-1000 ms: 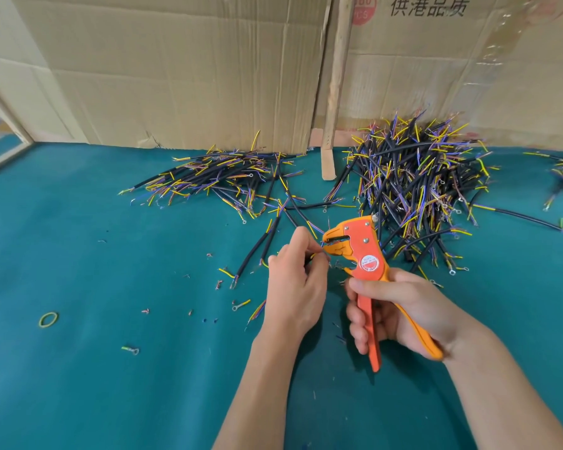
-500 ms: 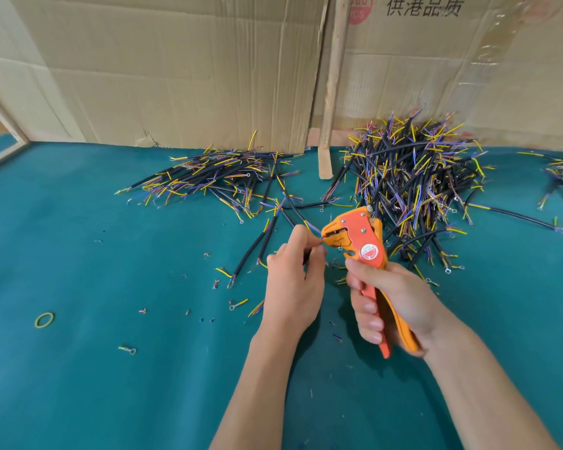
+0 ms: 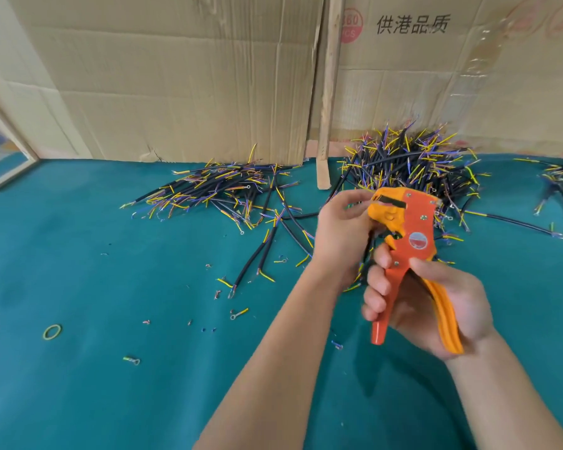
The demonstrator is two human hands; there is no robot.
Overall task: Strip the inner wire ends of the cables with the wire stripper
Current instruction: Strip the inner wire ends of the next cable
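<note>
Hands are working just above the green worktop (image 3: 78, 401), near the middle of the view. The right hand (image 3: 429, 306) is gripping the two handles of the orange wire stripper (image 3: 410, 235), with fingers curled round them; the handles are standing apart, so the squeeze seems not yet made. The left hand (image 3: 342, 235) is pinching something thin at the mouth of the tool, most probably an inner wire end of a cable, and a dark cable seems to be hanging below this hand.

To do this step well, I think the wire end should be lying straight and fully between the blades before the handles are closed, and the left hand should be keeping the cable steady while the right is pressing in one smooth motion.

Farther away, one pile of cables (image 3: 221, 193) is lying to the left and a bigger pile (image 3: 413, 167) to the right, both near the cardboard wall (image 3: 176, 76).

The wire inside the tool's mouth is too small to see clearly. The left fingers are covering the cable. Another heap at the far right edge is cut off.
</note>
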